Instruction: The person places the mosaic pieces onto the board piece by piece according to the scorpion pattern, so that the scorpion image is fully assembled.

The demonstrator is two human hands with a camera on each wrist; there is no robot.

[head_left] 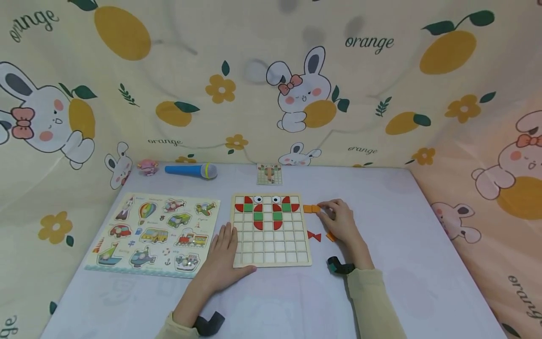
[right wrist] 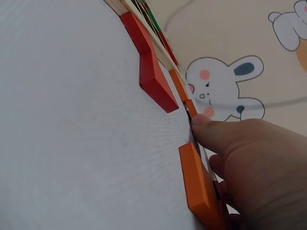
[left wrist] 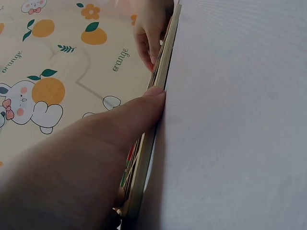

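A wooden grid board (head_left: 271, 252) lies in front of me, with red, green and eye-marked pieces set in its upper rows. My left hand (head_left: 221, 256) rests at its lower left corner, fingers straight along the left edge and thumb by the bottom edge. My right hand (head_left: 342, 222) is just right of the board, thumb and forefinger pinching the end of an orange square block (head_left: 315, 208). Another orange block (head_left: 306, 208) adjoins it. Below lie red triangle blocks (head_left: 314, 236) and an orange piece (head_left: 330, 237), partly under the right hand.
A vehicle picture puzzle board (head_left: 148, 270) lies left of the grid board. Along the back are a blue toy microphone (head_left: 184, 170), a small pink toy (head_left: 147, 167) and a pattern card (head_left: 269, 174). A printed cloth (head_left: 254, 47) hangs behind the white table (head_left: 423, 282).
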